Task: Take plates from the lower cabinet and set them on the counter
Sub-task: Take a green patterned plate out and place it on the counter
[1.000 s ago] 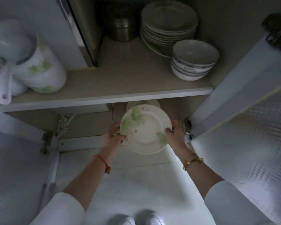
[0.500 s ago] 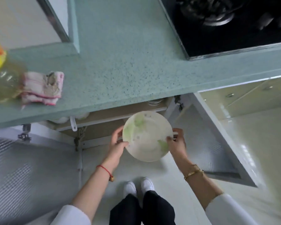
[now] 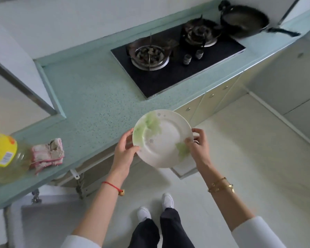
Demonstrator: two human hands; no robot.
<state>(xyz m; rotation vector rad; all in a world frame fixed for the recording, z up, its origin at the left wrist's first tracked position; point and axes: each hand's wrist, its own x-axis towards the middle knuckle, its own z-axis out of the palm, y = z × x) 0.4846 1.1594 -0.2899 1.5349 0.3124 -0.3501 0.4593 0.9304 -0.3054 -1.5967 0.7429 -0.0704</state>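
With a clock face laid over the view, a pair of white shoes [image 3: 144,213] and dark trouser legs [image 3: 161,230] stand on the pale floor at six o'clock. Two bare forearms reach up from white sleeves. The left wrist wears a thin red string bracelet [image 3: 112,185] and the right wrist wears gold chain bracelets [image 3: 220,185].

The left hand [image 3: 123,153] grips a round white ceramic plate with pale green leaf prints [image 3: 166,140] at the plate's nine o'clock rim, thumb on the upper face and fingers curled underneath. The right hand [image 3: 198,149] grips the rim at four o'clock, thumb pressed on a green leaf and fingers wrapped round the edge. The plate sits near the centre of the view, face up and tilted a little toward the camera. It is carried in the air, with its far rim over the front edge of the speckled pale green stone counter [image 3: 89,97]. I cannot tell whether it touches the counter.

The open lower cabinet [image 3: 95,167] shows under the counter edge at seven o'clock.

On the counter at nine o'clock lies a folded pink-and-white cloth [image 3: 47,155]. Just beside it, further left, stands a clear plastic oil bottle with a yellow label [image 3: 2,151]. At one o'clock a black glass gas hob with two burners [image 3: 177,68] is set into the counter. Beyond it, at the far right, rests a black frying pan with a long handle [image 3: 243,20].
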